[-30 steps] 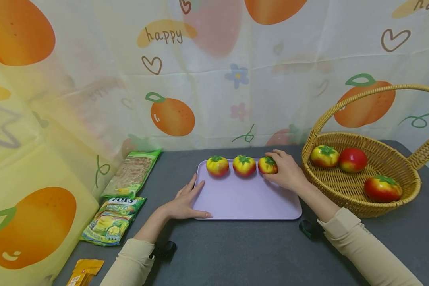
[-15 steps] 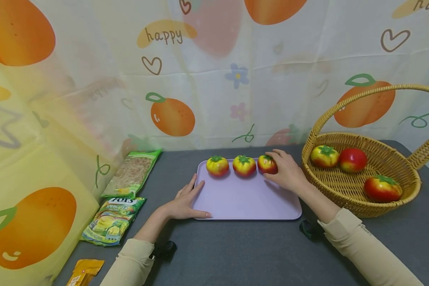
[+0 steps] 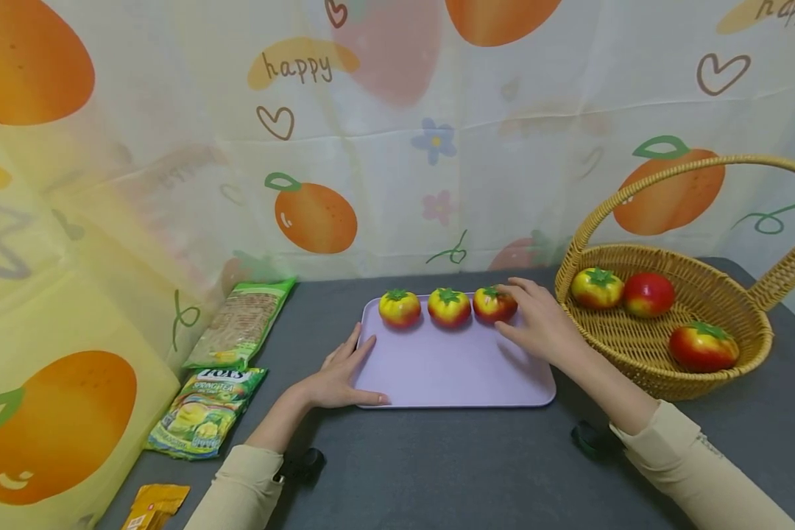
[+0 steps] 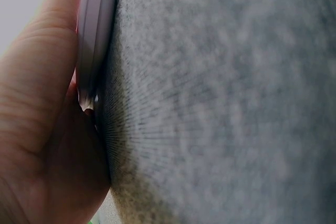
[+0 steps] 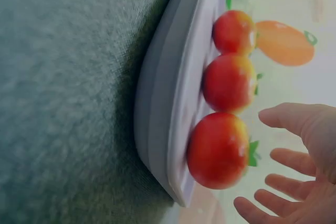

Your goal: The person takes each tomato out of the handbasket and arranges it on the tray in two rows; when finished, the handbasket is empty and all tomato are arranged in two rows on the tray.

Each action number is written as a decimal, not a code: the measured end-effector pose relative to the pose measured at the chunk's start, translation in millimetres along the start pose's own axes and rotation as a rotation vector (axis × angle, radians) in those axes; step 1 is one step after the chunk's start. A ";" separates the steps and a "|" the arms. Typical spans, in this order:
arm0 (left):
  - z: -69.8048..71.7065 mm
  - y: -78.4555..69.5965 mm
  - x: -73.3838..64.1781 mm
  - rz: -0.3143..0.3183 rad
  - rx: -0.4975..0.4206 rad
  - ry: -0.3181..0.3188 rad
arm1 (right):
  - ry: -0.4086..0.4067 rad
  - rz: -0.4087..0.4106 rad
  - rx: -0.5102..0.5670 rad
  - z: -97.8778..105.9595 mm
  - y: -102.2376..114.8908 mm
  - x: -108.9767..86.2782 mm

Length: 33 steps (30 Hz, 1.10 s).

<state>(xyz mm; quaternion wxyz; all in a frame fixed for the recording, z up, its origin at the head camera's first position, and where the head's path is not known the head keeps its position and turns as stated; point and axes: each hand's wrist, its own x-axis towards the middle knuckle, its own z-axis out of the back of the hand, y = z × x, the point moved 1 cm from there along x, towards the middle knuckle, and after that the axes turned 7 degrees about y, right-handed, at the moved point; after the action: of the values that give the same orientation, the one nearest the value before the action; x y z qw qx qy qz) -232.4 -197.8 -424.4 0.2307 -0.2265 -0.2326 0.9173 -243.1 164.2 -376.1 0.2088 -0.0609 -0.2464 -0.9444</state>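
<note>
In the head view, three red-and-yellow tomatoes with green tops stand in a row along the back of a lilac tray [image 3: 464,375]: left tomato [image 3: 400,309], middle tomato [image 3: 449,308], right tomato [image 3: 490,305]. My left hand [image 3: 334,379] rests against the tray's front left corner, fingers spread along the left side and thumb at the front edge. Beside the right tomato is my right hand [image 3: 543,324], its fingers spread. The right wrist view shows a gap between this hand [image 5: 310,166] and the nearest tomato [image 5: 218,150].
A wicker basket [image 3: 656,379] with a tall handle stands right of the tray, holding three more tomatoes [image 3: 704,347]. On the left lie a green-edged packet [image 3: 241,324], a green candy bag [image 3: 205,412] and an orange wrapper [image 3: 155,506]. A printed curtain [image 3: 371,147] hangs behind the grey table [image 3: 437,471].
My right hand has let go of the right tomato and drawn slightly back to the right, fingers opening. My left hand stays at the tray corner. The head view has shifted slightly.
</note>
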 end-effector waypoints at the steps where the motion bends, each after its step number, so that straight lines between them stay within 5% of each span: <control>1: -0.1 0.5 0.0 0.000 0.001 0.000 | -0.010 0.009 -0.001 1.7 1.0 -2.3; 20: 1.4 2.2 -1.1 -0.007 -0.005 -0.003 | -0.296 0.112 -0.075 47.4 -5.9 -50.4; 33: -0.9 3.4 1.4 -0.017 0.004 -0.001 | -0.251 -0.031 -0.077 74.8 -52.6 -58.3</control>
<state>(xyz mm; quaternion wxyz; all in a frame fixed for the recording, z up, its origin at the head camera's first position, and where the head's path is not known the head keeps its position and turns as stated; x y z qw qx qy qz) -234.1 -199.4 -427.4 0.2389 -0.2234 -0.2331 0.9158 -211.8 263.7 -346.8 0.1593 -0.1825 -0.2353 -0.9413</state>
